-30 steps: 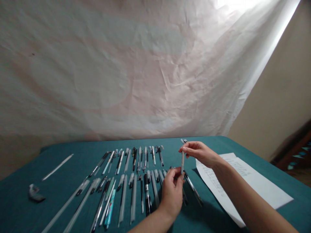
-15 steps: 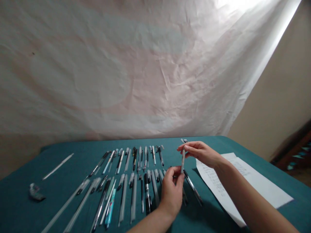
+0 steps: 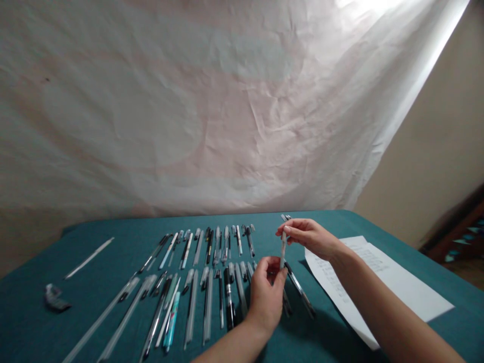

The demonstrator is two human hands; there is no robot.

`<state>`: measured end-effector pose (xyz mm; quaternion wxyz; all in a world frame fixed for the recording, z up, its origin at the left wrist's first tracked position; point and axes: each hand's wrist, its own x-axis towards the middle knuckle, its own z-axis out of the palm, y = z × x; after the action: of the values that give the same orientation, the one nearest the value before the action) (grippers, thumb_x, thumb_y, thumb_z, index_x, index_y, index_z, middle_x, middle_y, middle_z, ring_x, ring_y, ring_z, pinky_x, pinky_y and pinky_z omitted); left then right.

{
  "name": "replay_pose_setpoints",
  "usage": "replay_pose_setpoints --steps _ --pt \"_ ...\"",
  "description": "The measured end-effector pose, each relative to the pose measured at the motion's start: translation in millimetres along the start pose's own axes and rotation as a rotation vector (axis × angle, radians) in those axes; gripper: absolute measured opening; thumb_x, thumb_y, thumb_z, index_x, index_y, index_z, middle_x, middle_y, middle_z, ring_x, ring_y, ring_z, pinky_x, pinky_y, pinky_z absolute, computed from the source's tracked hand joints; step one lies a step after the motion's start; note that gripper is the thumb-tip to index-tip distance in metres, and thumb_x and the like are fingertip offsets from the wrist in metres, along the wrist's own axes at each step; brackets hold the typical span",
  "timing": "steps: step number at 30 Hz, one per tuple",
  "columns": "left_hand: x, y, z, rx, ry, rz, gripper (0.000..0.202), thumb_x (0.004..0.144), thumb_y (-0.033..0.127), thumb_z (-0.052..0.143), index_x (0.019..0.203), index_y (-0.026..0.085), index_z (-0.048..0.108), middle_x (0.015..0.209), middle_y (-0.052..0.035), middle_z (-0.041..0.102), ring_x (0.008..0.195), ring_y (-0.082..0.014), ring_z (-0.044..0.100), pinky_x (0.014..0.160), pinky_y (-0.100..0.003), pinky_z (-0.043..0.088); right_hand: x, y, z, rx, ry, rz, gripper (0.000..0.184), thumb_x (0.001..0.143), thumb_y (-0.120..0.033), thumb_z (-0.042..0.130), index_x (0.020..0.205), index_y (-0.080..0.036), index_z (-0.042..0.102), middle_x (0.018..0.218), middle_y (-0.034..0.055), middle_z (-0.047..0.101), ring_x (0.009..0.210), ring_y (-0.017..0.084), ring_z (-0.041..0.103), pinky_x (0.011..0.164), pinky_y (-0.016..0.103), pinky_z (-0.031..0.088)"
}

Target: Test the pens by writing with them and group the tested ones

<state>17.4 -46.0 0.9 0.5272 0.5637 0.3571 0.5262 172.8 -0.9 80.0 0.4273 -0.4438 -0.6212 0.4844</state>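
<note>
A slim white pen [image 3: 283, 250] stands nearly upright above the teal table [image 3: 113, 262], held at both ends. My right hand [image 3: 308, 237] pinches its top with fingers closed. My left hand [image 3: 266, 295] pinches its lower end between thumb and fingers. Below and left of my hands, two rows of several pens [image 3: 212, 272] lie side by side on the cloth. Two dark pens [image 3: 298, 290] lie slanted just under my hands.
A white written sheet of paper [image 3: 378, 282] lies at the right of the table. A long white stick [image 3: 88, 258] and a small crumpled grey thing [image 3: 55, 297] lie at the far left. A creased pale cloth [image 3: 212, 106] hangs behind the table.
Both hands keep hold of the white pen; my left hand has crept slightly up and my right hand slightly nearer, so less of the pen shows between them.
</note>
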Motion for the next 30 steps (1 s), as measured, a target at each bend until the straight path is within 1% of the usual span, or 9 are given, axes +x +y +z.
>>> replay_pose_setpoints --steps 2,3,8,10,14,19,21,25,30 --pt "0.1 -1.2 0.0 -0.002 0.007 0.003 0.015 0.077 0.025 0.057 0.089 0.016 0.057 0.086 -0.0055 0.063 0.081 -0.0171 0.058 0.075 -0.029 0.043 0.8 1.1 0.7 -0.013 0.035 0.000 0.028 0.071 -0.042 0.065 0.075 -0.014 0.065 0.082 0.0063 0.066 0.067 0.012 0.055 0.061 0.024 0.042" --pt "0.3 -2.1 -0.1 -0.004 0.007 0.003 0.015 0.077 0.025 0.057 0.090 0.016 0.057 0.087 -0.0056 0.063 0.081 -0.0171 0.058 0.075 -0.029 0.043 0.8 1.1 0.9 -0.006 0.035 0.008 0.029 0.071 -0.043 0.065 0.076 -0.014 0.065 0.082 0.0061 0.066 0.067 0.012 0.055 0.061 0.024 0.042" --pt "1.1 -4.2 -0.5 -0.010 -0.007 0.007 0.015 0.079 0.024 0.054 0.091 0.016 0.056 0.089 -0.0064 0.062 0.083 -0.0169 0.057 0.076 -0.028 0.043 -0.2 0.2 -0.2 0.037 -0.030 0.024 0.037 0.077 -0.044 0.058 0.097 -0.015 0.066 0.102 0.0108 0.063 0.081 0.016 0.057 0.067 0.027 0.044" --pt "1.2 -3.4 -0.2 -0.004 -0.004 0.008 0.014 0.079 0.024 0.054 0.091 0.015 0.056 0.088 -0.0060 0.062 0.082 -0.0167 0.057 0.075 -0.028 0.043 0.4 1.2 -0.4 0.014 -0.013 0.003 0.036 0.075 -0.044 0.061 0.093 -0.014 0.067 0.096 0.0102 0.065 0.078 0.015 0.057 0.066 0.026 0.044" --pt "1.6 -0.7 0.0 0.018 -0.007 0.000 0.013 0.079 0.023 0.054 0.089 0.015 0.056 0.086 -0.0054 0.062 0.080 -0.0165 0.057 0.074 -0.028 0.044 1.6 3.4 0.7 0.006 0.043 -0.006 0.030 0.070 -0.042 0.066 0.078 -0.013 0.065 0.078 0.0053 0.065 0.066 0.011 0.055 0.059 0.023 0.043" --pt "2.2 -0.4 -0.4 0.013 -0.011 0.005 0.014 0.080 0.022 0.053 0.091 0.015 0.055 0.089 -0.0060 0.061 0.082 -0.0166 0.057 0.076 -0.029 0.043 0.2 3.1 1.8 0.048 -0.026 0.023 0.036 0.077 -0.044 0.058 0.096 -0.014 0.064 0.100 0.0102 0.064 0.080 0.015 0.058 0.065 0.026 0.045" --pt "2.0 -0.4 -0.4 0.012 -0.012 0.006 0.013 0.080 0.022 0.053 0.091 0.015 0.055 0.089 -0.0060 0.061 0.082 -0.0167 0.057 0.076 -0.029 0.043 0.5 3.3 2.3 0.025 -0.020 0.005 0.036 0.076 -0.045 0.059 0.094 -0.014 0.065 0.097 0.0103 0.065 0.079 0.015 0.058 0.065 0.026 0.045" --pt "1.0 0.2 -0.4 0.005 -0.013 0.003 0.013 0.080 0.022 0.053 0.091 0.015 0.055 0.088 -0.0059 0.061 0.081 -0.0167 0.057 0.075 -0.029 0.044 1.7 3.7 3.5 -0.011 0.018 -0.016 0.031 0.073 -0.043 0.062 0.081 -0.013 0.066 0.087 0.0074 0.066 0.070 0.012 0.057 0.061 0.024 0.043" --pt "1.0 0.1 -1.0 -0.001 -0.017 0.005 0.014 0.080 0.022 0.052 0.092 0.015 0.055 0.089 -0.0061 0.061 0.082 -0.0165 0.057 0.075 -0.029 0.044 0.4 3.2 2.4 0.016 -0.006 0.005 0.035 0.077 -0.043 0.058 0.094 -0.014 0.066 0.100 0.0103 0.064 0.079 0.014 0.057 0.064 0.025 0.045"
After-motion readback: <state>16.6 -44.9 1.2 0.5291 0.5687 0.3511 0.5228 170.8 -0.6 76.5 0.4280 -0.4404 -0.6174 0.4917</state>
